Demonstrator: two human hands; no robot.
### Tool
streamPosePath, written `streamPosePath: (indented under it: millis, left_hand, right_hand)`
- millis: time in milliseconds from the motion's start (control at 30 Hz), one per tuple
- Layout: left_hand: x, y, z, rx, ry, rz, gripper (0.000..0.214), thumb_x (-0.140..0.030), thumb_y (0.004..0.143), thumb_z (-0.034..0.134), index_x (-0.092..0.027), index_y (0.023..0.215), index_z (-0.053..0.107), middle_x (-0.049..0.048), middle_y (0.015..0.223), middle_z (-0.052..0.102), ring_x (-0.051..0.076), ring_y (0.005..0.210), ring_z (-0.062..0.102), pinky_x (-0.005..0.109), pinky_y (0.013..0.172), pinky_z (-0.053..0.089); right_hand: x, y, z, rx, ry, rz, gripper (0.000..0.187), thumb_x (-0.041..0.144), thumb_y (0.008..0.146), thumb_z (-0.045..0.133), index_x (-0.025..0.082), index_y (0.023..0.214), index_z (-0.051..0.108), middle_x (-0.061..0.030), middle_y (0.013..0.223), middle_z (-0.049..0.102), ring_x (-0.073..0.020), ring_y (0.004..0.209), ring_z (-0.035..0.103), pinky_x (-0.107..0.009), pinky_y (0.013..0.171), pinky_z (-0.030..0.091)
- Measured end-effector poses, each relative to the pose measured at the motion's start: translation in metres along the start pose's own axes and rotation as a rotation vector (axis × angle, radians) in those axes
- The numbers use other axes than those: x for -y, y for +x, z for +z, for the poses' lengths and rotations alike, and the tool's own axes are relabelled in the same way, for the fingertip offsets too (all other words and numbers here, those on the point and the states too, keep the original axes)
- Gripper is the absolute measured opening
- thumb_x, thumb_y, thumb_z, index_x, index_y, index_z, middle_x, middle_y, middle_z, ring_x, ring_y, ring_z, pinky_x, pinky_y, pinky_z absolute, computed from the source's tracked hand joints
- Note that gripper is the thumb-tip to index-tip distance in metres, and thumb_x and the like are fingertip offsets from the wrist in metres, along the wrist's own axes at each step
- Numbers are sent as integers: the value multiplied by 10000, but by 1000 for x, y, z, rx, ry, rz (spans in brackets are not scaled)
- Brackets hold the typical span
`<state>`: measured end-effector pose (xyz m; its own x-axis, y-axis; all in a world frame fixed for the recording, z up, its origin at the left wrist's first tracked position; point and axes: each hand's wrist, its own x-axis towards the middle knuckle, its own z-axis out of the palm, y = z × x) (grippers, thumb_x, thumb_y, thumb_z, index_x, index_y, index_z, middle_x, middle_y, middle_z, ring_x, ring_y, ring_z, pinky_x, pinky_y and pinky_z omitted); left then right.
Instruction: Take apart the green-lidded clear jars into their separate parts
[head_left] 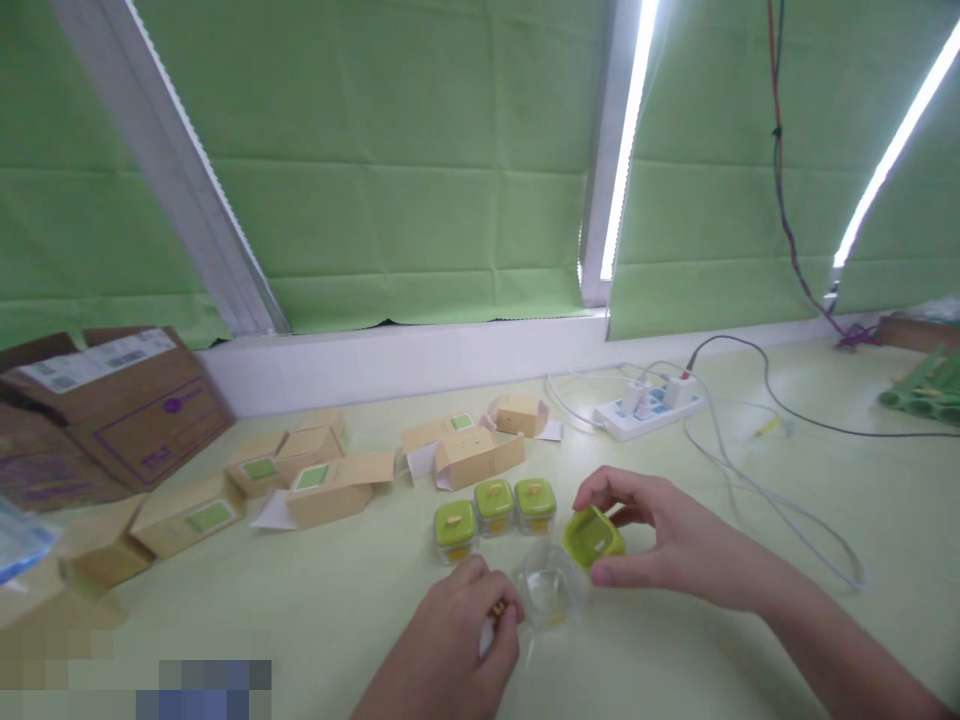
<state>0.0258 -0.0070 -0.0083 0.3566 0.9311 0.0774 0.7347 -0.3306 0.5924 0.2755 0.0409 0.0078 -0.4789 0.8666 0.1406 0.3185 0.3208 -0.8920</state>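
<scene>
My right hand (667, 540) holds a green square lid (591, 536), tilted, just above and to the right of a small clear jar (551, 588) that stands open on the table. My left hand (457, 630) is closed at the jar's left side and pinches a small white and brown thing (493, 620) between its fingertips. Three closed little jars with green lids (495, 512) stand in a row just behind the open one.
Several small tan cartons (337, 485) lie scattered left of centre. A big brown cardboard box (112, 405) is at far left. A white power strip (649, 408) with cables lies behind on the right, and green objects (926, 385) sit at far right.
</scene>
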Motion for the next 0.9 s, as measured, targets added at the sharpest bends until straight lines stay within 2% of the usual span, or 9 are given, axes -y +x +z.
streamPosePath:
  millis: [167, 300, 500, 600, 700, 833, 900]
  left_hand:
    - [1, -3, 3, 59, 63, 16, 216, -104, 880, 492, -190, 945, 679, 80, 987, 642, 240, 938, 657, 381, 868, 507]
    - [4, -6, 5, 29, 38, 24, 226, -79, 872, 493, -193, 965, 664, 69, 1016, 611, 225, 959, 643, 369, 898, 502]
    - [7, -8, 7, 13, -10, 15, 296, -75, 832, 550, -202, 1075, 662, 73, 1083, 604, 237, 1035, 622, 395, 966, 476]
    - [8, -9, 7, -6, -25, 12, 340, -62, 815, 566, -204, 1108, 663, 76, 1097, 610, 242, 1057, 619, 399, 977, 471]
    - [8, -8, 7, -21, -36, 16, 336, -71, 809, 589, -219, 1098, 673, 66, 1089, 623, 237, 1048, 626, 386, 971, 476]
    - [9, -8, 8, -36, -39, 13, 284, -98, 821, 605, -225, 1062, 686, 59, 1063, 641, 231, 1020, 638, 370, 948, 487]
    - [9, -8, 7, -49, -38, 9, 247, -116, 838, 598, -219, 1044, 687, 62, 1038, 646, 236, 995, 644, 376, 922, 496]
  right_hand:
    - [-17, -4, -13, 63, -181, 87, 355, 177, 682, 812, 218, 985, 633, -25, 1015, 708, -241, 954, 668, -390, 891, 525]
    - [-24, -3, -3, 55, -277, 86, 360, 185, 649, 822, 226, 971, 667, -20, 970, 722, -249, 924, 662, -376, 859, 519]
    - [-23, -2, 8, 57, -343, 50, 506, 186, 631, 829, 246, 1120, 711, -59, 1103, 713, -288, 1003, 652, -417, 907, 504]
    - [-23, -3, 7, 67, -338, 32, 540, 228, 596, 883, 247, 1113, 729, -63, 1102, 716, -301, 1019, 653, -430, 918, 507]
    - [-21, -3, 3, 45, -316, -5, 602, 345, 566, 930, 259, 1126, 727, -62, 1127, 718, -308, 1039, 653, -428, 925, 511]
    - [-15, -2, 4, 30, -303, -63, 562, 454, 679, 872, 271, 1181, 699, -80, 1185, 705, -312, 1082, 644, -444, 954, 502]
    - [-11, -2, 11, 42, -315, -89, 599, 470, 695, 860, 271, 1229, 676, -94, 1222, 688, -322, 1117, 632, -458, 990, 487]
